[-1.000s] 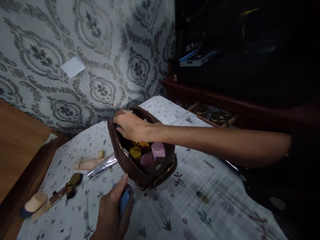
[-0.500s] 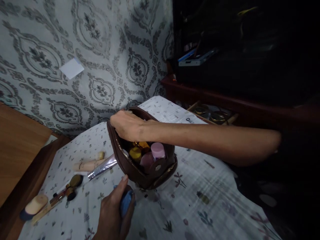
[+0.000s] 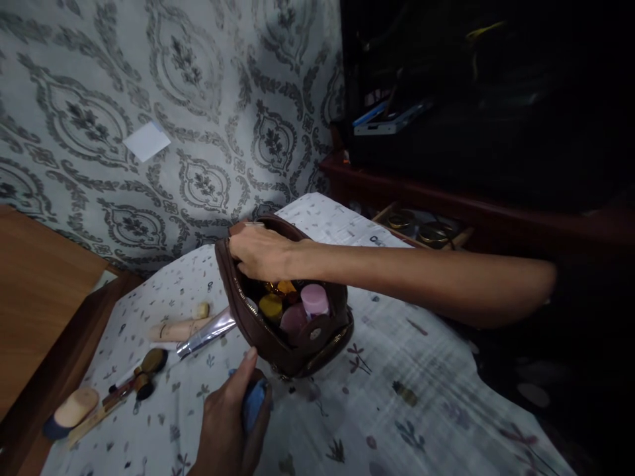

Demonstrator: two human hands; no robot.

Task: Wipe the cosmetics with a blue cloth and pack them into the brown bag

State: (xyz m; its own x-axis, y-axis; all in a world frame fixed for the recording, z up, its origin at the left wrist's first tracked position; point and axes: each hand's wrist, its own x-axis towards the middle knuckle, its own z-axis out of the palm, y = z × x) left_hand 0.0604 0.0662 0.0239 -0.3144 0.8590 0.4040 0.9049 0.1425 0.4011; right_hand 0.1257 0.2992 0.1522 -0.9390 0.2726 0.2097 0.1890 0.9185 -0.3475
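Observation:
A brown zippered cosmetic bag [image 3: 258, 337] stands open on the patterned cloth [image 3: 397, 344]. Inside it I see a pink-lidded jar [image 3: 315, 299], a yellow-lidded jar [image 3: 270, 308] and a shiny golden item [image 3: 286, 288]. My right hand [image 3: 265, 252] reaches into the bag's far left side; its fingertips are hidden there. Just in front of the bag, my left hand [image 3: 228, 413] is closed around a soft blue item, perhaps a cloth [image 3: 254, 403], its thumb near the bag's lower edge.
Left of the bag lie a silver tube [image 3: 206, 334], a beige tube [image 3: 178, 329], several makeup brushes [image 3: 143, 383] and a beige sponge [image 3: 76, 406]. A patterned wall [image 3: 198, 99] rises behind. At right are a dark shelf [image 3: 387, 192] and a wooden tray of items [image 3: 417, 228].
My right hand has shifted slightly right and deeper into the bag. My left hand keeps hold of the blue item, and the view has moved a little.

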